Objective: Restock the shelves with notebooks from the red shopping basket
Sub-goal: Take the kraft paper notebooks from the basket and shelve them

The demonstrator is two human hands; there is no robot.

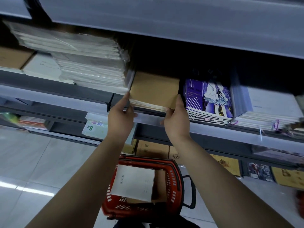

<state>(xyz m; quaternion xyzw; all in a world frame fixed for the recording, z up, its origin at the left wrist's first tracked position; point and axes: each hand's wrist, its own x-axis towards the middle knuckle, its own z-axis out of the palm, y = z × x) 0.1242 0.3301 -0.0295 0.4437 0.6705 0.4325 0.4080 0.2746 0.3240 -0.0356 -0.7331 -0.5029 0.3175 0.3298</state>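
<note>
While both hands, left [120, 116] and right [175, 120], grip the brown notebooks [153, 89] at their front corners on the shelf [213, 129], push evenly to square them. More wait below in the basket [172, 181].

A green and white "8k" sign [94, 127] hangs at the front edge of the lower shelf. Beneath it, brown cardboard boxes [152, 149] stand on the pale tiled floor [32, 170].
</note>
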